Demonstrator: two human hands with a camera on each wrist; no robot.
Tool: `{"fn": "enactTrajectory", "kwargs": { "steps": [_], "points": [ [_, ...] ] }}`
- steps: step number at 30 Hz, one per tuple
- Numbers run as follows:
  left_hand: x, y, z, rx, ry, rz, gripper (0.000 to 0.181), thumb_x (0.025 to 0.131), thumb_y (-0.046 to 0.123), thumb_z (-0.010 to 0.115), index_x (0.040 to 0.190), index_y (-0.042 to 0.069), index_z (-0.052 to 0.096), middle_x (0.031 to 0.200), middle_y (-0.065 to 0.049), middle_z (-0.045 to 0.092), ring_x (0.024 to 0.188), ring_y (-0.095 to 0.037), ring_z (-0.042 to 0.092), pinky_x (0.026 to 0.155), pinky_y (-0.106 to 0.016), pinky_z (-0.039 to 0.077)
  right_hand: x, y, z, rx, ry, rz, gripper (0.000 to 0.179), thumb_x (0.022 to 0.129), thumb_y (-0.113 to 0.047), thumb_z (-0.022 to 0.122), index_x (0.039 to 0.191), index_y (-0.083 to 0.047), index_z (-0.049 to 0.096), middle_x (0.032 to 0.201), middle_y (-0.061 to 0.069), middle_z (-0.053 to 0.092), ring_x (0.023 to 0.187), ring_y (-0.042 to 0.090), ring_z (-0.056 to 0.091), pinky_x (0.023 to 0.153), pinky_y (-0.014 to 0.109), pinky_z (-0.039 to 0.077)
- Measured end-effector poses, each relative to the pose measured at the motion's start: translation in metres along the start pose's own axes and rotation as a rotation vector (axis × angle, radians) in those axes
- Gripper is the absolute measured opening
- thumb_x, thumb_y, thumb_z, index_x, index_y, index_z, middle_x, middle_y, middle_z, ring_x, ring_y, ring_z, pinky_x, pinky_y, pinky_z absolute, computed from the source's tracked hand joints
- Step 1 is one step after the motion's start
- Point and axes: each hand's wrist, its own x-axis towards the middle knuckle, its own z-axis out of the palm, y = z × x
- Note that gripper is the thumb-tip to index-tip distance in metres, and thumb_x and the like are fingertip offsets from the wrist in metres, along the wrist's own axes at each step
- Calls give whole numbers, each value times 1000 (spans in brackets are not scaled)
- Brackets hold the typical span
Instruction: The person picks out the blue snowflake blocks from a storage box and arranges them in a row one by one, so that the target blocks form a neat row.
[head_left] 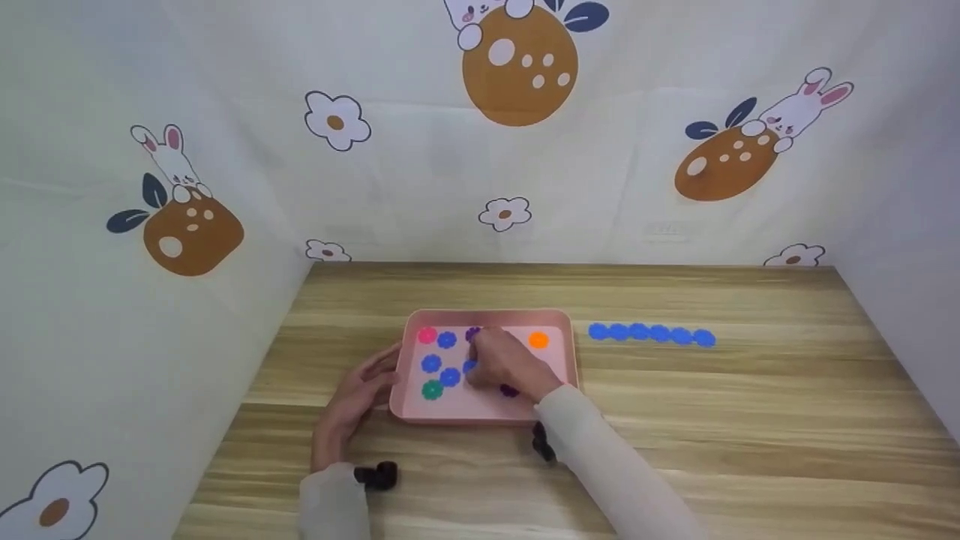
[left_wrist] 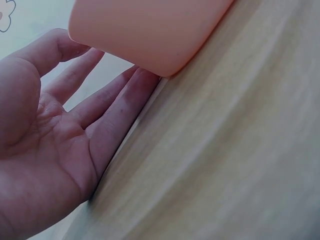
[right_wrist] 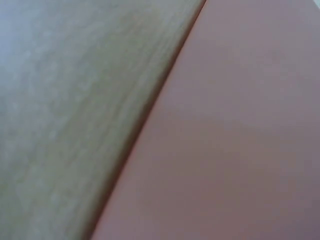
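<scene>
A pink tray point(head_left: 480, 418) on the table holds several small flower-shaped discs: a pink disc point(head_left: 427, 335), a green disc point(head_left: 432, 389), an orange disc point(head_left: 538, 340), purple discs and several blue discs point(head_left: 431, 364). My right hand point(head_left: 504, 360) reaches down into the tray with bent fingers beside another blue disc point(head_left: 470, 366). Its fingertips are hidden, and the right wrist view shows only the tray's outer wall point(right_wrist: 225, 140) and the table. At the tray's left side, my left hand point(head_left: 354, 397) has its fingers extended, the fingertips touching the wall point(left_wrist: 145, 35).
To the right of the tray, a row of several blue discs point(head_left: 649, 333) lies joined end to end on the wooden table point(head_left: 720, 435). A patterned cloth point(head_left: 405, 172) with rabbits and flowers hangs behind and at the sides of the table.
</scene>
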Motion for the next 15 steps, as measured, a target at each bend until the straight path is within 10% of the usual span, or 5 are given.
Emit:
{"fn": "enactTrajectory", "kwargs": {
  "steps": [15],
  "points": [
    [1,0,1,21,2,36,51,96,15,65,145,26,54,150,-8,54,127,-22,61,99,-33,56,-4,11,-9,-54,7,-116,33,85,-23,78,114,-10,74,93,3,71,64,13,63,55,21,54]
  ]
}}
